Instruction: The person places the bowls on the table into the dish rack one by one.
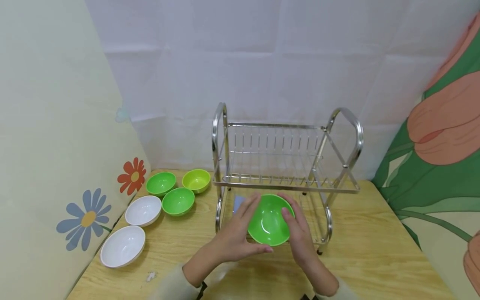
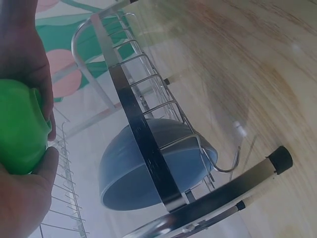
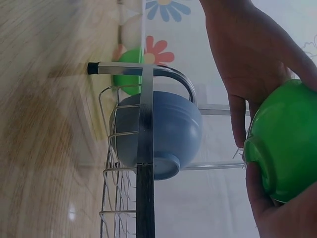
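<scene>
Both hands hold one green bowl (image 1: pixel 268 221) in front of the metal dish rack (image 1: pixel 285 188), its hollow tilted towards the head camera. My left hand (image 1: pixel 238 237) grips the bowl's left side, with the thumb along the near rim and the fingers at the far side. On the right side, my right hand (image 1: pixel 300 233) holds it, thumb at the rim. Low in the rack, a grey-blue bowl (image 2: pixel 129 168) stands on its side among the wires. The right wrist view shows the foot ring of this grey-blue bowl (image 3: pixel 168 166); in the head view it is mostly hidden.
Left of the rack on the wooden table (image 1: pixel 375 241) stand two green bowls (image 1: pixel 161 183), a yellow-green bowl (image 1: pixel 196 180) and two white bowls (image 1: pixel 123 246). The rack's upper tier (image 1: pixel 277 154) has upright wire dividers. A white cloth (image 1: pixel 247 62) hangs behind.
</scene>
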Demonstrator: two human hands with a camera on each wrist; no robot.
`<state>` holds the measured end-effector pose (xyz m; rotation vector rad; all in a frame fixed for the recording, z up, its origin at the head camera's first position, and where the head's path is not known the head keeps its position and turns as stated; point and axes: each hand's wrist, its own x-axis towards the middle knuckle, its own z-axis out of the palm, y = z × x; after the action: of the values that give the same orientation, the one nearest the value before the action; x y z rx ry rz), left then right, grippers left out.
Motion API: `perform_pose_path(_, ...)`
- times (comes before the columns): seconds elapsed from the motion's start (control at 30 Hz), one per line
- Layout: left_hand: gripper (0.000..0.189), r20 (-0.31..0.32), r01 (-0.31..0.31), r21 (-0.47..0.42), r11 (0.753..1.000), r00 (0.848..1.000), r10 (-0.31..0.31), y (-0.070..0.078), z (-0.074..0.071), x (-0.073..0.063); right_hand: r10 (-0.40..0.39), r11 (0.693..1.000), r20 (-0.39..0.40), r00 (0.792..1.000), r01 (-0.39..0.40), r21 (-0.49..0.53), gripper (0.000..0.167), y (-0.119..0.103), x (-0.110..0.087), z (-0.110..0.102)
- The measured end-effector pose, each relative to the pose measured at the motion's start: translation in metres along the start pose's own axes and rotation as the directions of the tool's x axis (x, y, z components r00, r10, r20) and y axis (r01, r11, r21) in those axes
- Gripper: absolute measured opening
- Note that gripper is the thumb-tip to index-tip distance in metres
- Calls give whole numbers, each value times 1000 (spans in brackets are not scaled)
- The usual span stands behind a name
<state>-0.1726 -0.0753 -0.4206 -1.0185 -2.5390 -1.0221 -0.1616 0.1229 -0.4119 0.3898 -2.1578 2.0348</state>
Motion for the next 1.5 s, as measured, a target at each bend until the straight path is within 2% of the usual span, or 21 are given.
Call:
perform_pose_path(0.27, 118, 41, -1, 45, 999, 999, -1, 1, -5, -3, -39, 997, 39, 998, 42, -64, 40, -1, 5, -3)
perform_pose_path(0.4, 112, 46, -39, 158, 987, 998, 32, 1, -11, -6, -60, 995, 81, 995, 66, -73, 39, -4, 8, -7)
perform_pose_path(0.5, 104, -10, -91, 262, 961, 995, 97, 1, -18, -8, -72, 989, 101, 992, 84, -121, 38, -6, 10, -10)
perform_pose_path(0.57, 96, -83, -145, 308, 940, 980, 179, 2, -26, -9, -92, 976, 106, 990, 111, -186, 37, -8, 11, -13)
perform_pose_path(0.6, 90, -123, -177, 333, 926, 966, 228, 2, -30, -9, -104, 967, 107, 989, 126, -223, 37, -9, 12, -14)
perform_pose_path(0.63, 84, -160, -214, 360, 908, 945, 286, 3, -34, -9, -117, 954, 109, 987, 142, -264, 36, -10, 13, -15)
perform_pose_path(0.73, 66, -233, -320, 436, 841, 863, 449, 6, -44, -8, -134, 905, 130, 982, 175, -388, 36, -13, 16, -18)
perform_pose_path(0.83, 58, -254, -393, 495, 775, 788, 561, 11, -55, -7, -135, 844, 154, 979, 195, -499, 37, -14, 19, -21)
perform_pose_path(0.93, 53, -270, -451, 531, 717, 713, 648, 20, -67, -5, -122, 803, 174, 977, 200, -561, 38, -14, 21, -23)
perform_pose_path(1.13, 43, -300, -540, 609, 581, 521, 799, 40, -99, 4, -105, 734, 191, 976, 205, -647, 39, -11, 29, -26)
perform_pose_path(1.17, 41, -306, -545, 619, 565, 495, 813, 43, -105, 7, -105, 723, 192, 976, 207, -659, 40, -10, 30, -26)
perform_pose_path(1.23, 40, -320, -552, 633, 543, 451, 833, 49, -116, 12, -104, 700, 192, 976, 209, -683, 40, -9, 33, -26)
perform_pose_path(1.3, 39, -336, -555, 636, 536, 425, 840, 53, -126, 18, -91, 683, 193, 977, 203, -701, 41, -7, 36, -25)
perform_pose_path(1.37, 38, -362, -554, 625, 550, 419, 833, 55, -136, 24, -69, 669, 191, 979, 187, -719, 42, -5, 39, -24)
perform_pose_path(1.43, 39, -387, -550, 601, 579, 434, 814, 56, -144, 30, -37, 660, 188, 982, 165, -733, 43, -3, 42, -23)
perform_pose_path(1.5, 39, -409, -535, 574, 620, 469, 783, 55, -150, 36, -6, 652, 186, 983, 145, -744, 44, -1, 45, -21)
